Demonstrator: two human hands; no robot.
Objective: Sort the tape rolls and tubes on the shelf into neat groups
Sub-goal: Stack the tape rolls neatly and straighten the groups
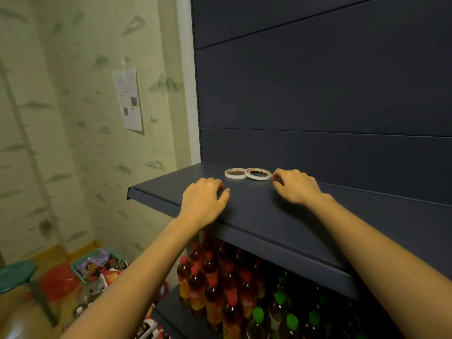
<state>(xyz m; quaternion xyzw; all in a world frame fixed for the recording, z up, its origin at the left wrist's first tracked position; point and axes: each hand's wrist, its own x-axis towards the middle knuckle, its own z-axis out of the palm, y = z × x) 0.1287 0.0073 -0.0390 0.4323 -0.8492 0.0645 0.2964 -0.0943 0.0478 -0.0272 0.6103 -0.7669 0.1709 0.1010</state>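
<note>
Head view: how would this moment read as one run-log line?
left roll, right roll: flat on shelf, touching | left hand: on shelf, loosely curled, holding nothing | right hand: beside right roll, contact unclear

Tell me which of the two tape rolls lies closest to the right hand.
The right tape roll: its rim lies just off the fingertips of the right hand, while the left tape roll sits beyond it, farther away.
</note>
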